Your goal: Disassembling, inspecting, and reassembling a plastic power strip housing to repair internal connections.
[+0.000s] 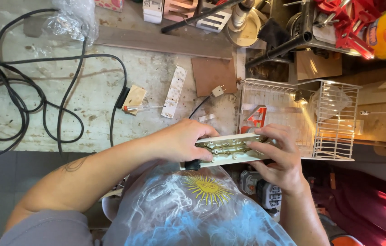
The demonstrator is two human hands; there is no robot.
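Counter (88,91): worn, with black cables (28,100)
Left hand (181,141): grip pinching opened power strip (231,150)
Right hand (282,157): grip clasping its other end

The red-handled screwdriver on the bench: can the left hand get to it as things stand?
Probably yes: the screwdriver lies uncovered just beyond the left hand, nothing between them, but that hand now grips the open power strip.

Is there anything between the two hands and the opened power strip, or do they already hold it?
Nothing visible stands between them. The left hand grips one end of the opened power strip and the right hand grips the other end, fingers directly on the casing. The screwdriver lies apart on the workbench.
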